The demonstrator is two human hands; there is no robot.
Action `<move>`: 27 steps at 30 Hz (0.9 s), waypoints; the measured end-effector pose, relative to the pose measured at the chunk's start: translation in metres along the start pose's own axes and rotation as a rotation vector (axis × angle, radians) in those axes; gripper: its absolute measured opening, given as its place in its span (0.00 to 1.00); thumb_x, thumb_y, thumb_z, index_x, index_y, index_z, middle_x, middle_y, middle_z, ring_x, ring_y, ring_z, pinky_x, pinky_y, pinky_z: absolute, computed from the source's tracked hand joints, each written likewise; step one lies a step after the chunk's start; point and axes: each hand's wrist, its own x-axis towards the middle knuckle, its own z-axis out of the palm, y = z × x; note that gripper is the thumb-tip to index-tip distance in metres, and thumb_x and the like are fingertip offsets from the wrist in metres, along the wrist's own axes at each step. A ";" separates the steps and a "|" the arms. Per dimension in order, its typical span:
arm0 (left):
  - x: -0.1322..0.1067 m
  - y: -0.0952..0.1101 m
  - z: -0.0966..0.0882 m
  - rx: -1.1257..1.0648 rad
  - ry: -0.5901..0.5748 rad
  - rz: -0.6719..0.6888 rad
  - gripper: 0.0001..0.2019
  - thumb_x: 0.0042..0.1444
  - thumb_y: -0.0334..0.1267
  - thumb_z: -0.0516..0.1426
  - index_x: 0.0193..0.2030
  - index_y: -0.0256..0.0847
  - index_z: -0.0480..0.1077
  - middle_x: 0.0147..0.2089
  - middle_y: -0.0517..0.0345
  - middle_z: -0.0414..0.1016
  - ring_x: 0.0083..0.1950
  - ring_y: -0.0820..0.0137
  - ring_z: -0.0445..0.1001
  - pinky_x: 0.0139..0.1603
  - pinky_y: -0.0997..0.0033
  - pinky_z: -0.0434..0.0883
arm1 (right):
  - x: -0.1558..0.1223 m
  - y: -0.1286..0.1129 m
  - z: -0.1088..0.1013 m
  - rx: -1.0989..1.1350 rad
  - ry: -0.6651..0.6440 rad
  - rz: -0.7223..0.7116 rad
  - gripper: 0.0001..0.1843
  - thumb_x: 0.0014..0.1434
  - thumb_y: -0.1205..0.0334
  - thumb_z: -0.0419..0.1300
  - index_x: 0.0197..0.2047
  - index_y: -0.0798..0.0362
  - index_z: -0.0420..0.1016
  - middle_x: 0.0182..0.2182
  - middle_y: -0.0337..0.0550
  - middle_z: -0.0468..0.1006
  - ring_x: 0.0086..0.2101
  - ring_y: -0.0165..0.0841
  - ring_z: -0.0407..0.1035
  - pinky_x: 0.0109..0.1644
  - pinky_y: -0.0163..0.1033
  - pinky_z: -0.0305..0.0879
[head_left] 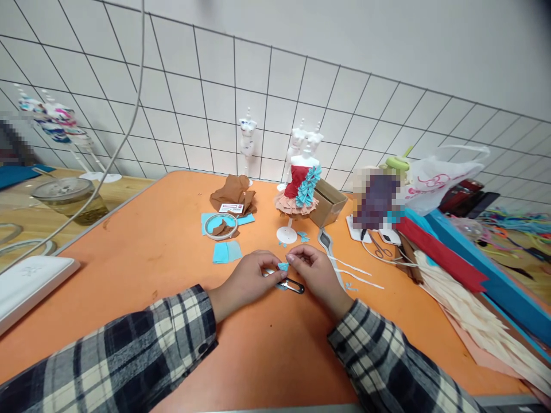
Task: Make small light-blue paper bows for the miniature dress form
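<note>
A small light-blue scrap [283, 267] of thin material is between my two hands over the orange table. My left hand [255, 278] is closed, pinching the scrap from the left between thumb and fingers. Below its fingertips sticks out a small black-edged metal tool [295, 285] with an oblong end, its other end hidden by the hand. My right hand [316, 274] is closed too, thumb and forefinger pinched at the scrap's right corner. Just behind the hands stands a mini dress form [297, 178] in a red bodice with blue ruffles and a peach skirt.
Left of the form lie brown fabric [230, 192], an embroidery hoop [221, 226] and folded blue pieces [227, 252]. To the right are a cardboard box [329, 203], white strips [357, 274], scissors [381, 248] and stacked coloured strips [443, 252]. A power bank [37, 289] sits far left.
</note>
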 end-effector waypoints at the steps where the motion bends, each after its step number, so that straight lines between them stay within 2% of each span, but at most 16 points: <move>1: 0.000 0.000 0.000 -0.009 0.002 -0.009 0.07 0.54 0.40 0.59 0.32 0.39 0.77 0.34 0.54 0.78 0.37 0.66 0.74 0.38 0.71 0.69 | 0.000 0.000 0.000 0.010 0.003 0.006 0.11 0.51 0.53 0.63 0.30 0.53 0.72 0.27 0.40 0.74 0.30 0.32 0.67 0.36 0.38 0.65; 4: -0.001 0.000 0.000 0.011 0.007 -0.001 0.07 0.54 0.39 0.59 0.31 0.39 0.76 0.33 0.55 0.77 0.38 0.66 0.74 0.38 0.71 0.68 | 0.000 -0.001 -0.001 0.032 -0.009 0.008 0.12 0.50 0.53 0.63 0.32 0.53 0.73 0.29 0.40 0.74 0.31 0.32 0.67 0.37 0.38 0.65; 7: -0.001 0.002 -0.001 0.052 0.017 0.025 0.07 0.55 0.38 0.58 0.30 0.39 0.75 0.32 0.56 0.77 0.37 0.67 0.73 0.39 0.70 0.68 | -0.001 -0.001 -0.002 0.102 -0.087 0.035 0.14 0.50 0.54 0.65 0.38 0.53 0.74 0.32 0.40 0.75 0.33 0.32 0.69 0.39 0.38 0.65; 9: -0.001 0.004 -0.002 0.064 0.037 0.037 0.07 0.55 0.38 0.58 0.29 0.39 0.75 0.31 0.57 0.76 0.37 0.67 0.72 0.38 0.70 0.67 | -0.001 0.000 -0.002 0.162 -0.127 0.077 0.15 0.48 0.54 0.66 0.36 0.53 0.73 0.30 0.39 0.74 0.32 0.32 0.69 0.38 0.38 0.65; 12: -0.001 0.005 -0.004 0.039 0.099 0.041 0.09 0.55 0.42 0.59 0.30 0.40 0.73 0.33 0.57 0.76 0.37 0.66 0.73 0.39 0.69 0.67 | 0.000 0.003 -0.002 0.212 -0.095 0.101 0.15 0.46 0.54 0.68 0.31 0.53 0.72 0.27 0.37 0.73 0.31 0.31 0.68 0.38 0.37 0.64; 15: 0.000 0.006 -0.006 -0.048 0.134 0.049 0.10 0.57 0.44 0.58 0.33 0.40 0.73 0.35 0.56 0.76 0.39 0.66 0.73 0.42 0.69 0.67 | 0.001 0.004 -0.001 0.238 -0.070 0.089 0.14 0.46 0.54 0.69 0.31 0.53 0.72 0.28 0.37 0.74 0.32 0.31 0.68 0.39 0.36 0.63; 20: 0.001 0.004 -0.006 -0.147 0.172 0.044 0.09 0.57 0.42 0.58 0.31 0.39 0.73 0.35 0.56 0.76 0.39 0.67 0.73 0.43 0.69 0.68 | -0.001 0.003 0.000 0.257 -0.076 0.111 0.14 0.46 0.54 0.69 0.31 0.53 0.73 0.27 0.37 0.73 0.30 0.30 0.66 0.37 0.36 0.62; 27: 0.002 0.002 -0.005 -0.191 0.137 -0.017 0.10 0.57 0.44 0.58 0.34 0.39 0.72 0.36 0.56 0.76 0.39 0.66 0.73 0.41 0.69 0.69 | 0.000 0.004 0.000 0.227 -0.078 0.099 0.14 0.46 0.54 0.68 0.32 0.53 0.73 0.28 0.37 0.73 0.31 0.31 0.66 0.36 0.36 0.61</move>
